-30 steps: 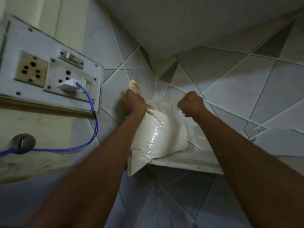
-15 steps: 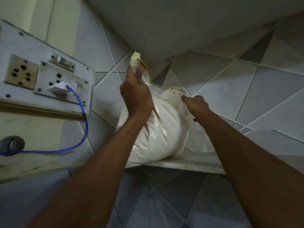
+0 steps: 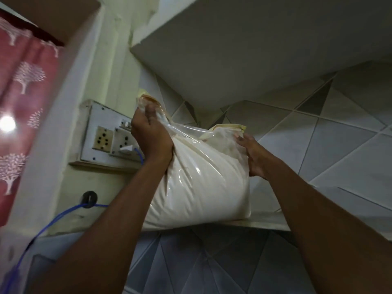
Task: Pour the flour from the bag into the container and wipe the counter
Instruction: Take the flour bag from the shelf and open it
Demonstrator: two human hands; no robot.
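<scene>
**Two hands on one full flour bag at the shelf edge**

Two of my hands hold the clear plastic bag packed with white flour (image 3: 203,187), which sits on the pale stone shelf (image 3: 273,222) set into the tiled corner, its lower left end jutting past the shelf's front edge. My left hand (image 3: 151,135) is curled tight round the gathered, twisted top corner of the bag, the yellowish plastic bunching out above my fingers. My right hand (image 3: 253,155) lies against the bag's upper right side with the fingers fairly straight, pressing the plastic just below the folded yellow rim; whether the thumb hooks round the plastic I cannot tell. Grey triangle-patterned wall tiles (image 3: 331,145) run behind and below the shelf. Left of the bag hangs a white switchboard with sockets (image 3: 106,139), with a blue cable (image 3: 53,221) trailing down from its white plug. Further left is a red curtain printed with white trees (image 3: 23,85).
</scene>
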